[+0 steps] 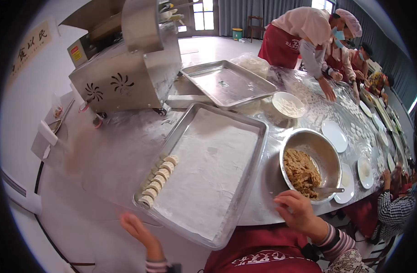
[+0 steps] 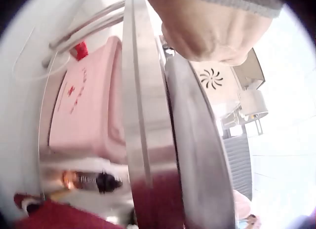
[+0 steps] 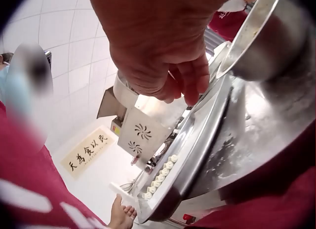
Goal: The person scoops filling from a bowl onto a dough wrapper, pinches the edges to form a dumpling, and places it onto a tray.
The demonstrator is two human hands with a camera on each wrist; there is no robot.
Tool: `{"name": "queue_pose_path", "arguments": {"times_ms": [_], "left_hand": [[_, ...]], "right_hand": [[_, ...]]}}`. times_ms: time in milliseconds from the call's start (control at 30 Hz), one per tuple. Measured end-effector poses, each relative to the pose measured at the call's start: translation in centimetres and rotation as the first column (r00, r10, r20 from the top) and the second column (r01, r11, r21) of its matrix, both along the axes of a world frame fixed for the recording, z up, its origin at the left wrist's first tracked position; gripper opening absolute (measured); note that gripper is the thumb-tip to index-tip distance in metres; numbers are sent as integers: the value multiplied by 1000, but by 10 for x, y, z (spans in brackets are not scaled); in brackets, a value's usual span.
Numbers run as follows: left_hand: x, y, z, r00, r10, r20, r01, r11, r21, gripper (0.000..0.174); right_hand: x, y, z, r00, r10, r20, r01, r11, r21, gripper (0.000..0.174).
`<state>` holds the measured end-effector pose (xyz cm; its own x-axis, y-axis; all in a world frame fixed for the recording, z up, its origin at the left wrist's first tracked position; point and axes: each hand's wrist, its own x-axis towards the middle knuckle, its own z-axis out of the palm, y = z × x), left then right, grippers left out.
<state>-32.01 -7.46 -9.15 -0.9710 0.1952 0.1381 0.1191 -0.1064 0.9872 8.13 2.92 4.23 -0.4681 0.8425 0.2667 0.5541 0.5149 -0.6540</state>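
Observation:
A large metal tray (image 1: 208,177) lined with white paper lies at the table's near edge. Along its left side runs a row of several small pleated dumplings (image 1: 158,179). My left hand (image 1: 142,233) is off the tray's near left corner, fingers extended and holding nothing. Over the right side of the near edge is my right hand (image 1: 299,214), its fingers loosely bent, with nothing seen in them. Just beyond it stands a steel bowl (image 1: 332,167) of brown filling (image 1: 301,170), with a flat-handled tool (image 1: 329,190) resting in it.
A metal machine (image 1: 122,82) stands at the back left. Behind the lined tray sits another tray (image 1: 226,84), near a white bowl of flour (image 1: 288,104). White plates (image 1: 334,135) line the right, where other people (image 1: 304,32) work along the floured table.

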Motion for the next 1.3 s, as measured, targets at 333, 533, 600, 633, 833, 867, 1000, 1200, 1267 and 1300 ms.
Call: {"name": "queue_pose_path", "arguments": {"times_ms": [333,533,600,633,833,867,1000,1200,1267,1300], "left_hand": [[99,-5,-2,914,-404,39,399,876,-273,79],[81,-3,15,879,-460,123,476,837,-271,82],[71,-3,12,876,-467,122,481,822,-305,82],[64,-2,8,872,-478,109,486,813,-321,81],[64,11,22,845,-522,115,530,792,-302,80],[65,13,22,853,-506,130,521,806,-283,80],[70,14,31,857,-512,63,496,784,-374,61],[89,16,61,861,-508,21,452,745,-490,41],[52,8,36,872,-487,42,436,735,-520,42],[23,1,18,834,-508,-214,248,692,-678,42]], "right_hand": [[70,-29,-15,973,-148,-179,158,986,45,17],[101,-37,-26,928,-281,-246,291,957,7,18],[107,-37,-26,917,-306,-258,317,949,0,18],[109,-37,-25,910,-318,-266,330,944,-1,18],[127,-43,-20,879,-382,-286,393,919,-21,18],[133,-44,-18,877,-378,-296,394,919,-6,17],[169,-50,-11,799,-522,-297,569,818,92,16],[254,-54,-32,503,-756,-419,847,529,61,13],[278,-49,-48,433,-820,-374,883,469,-5,12],[291,-43,-57,425,-824,-375,887,461,-7,12]]}}
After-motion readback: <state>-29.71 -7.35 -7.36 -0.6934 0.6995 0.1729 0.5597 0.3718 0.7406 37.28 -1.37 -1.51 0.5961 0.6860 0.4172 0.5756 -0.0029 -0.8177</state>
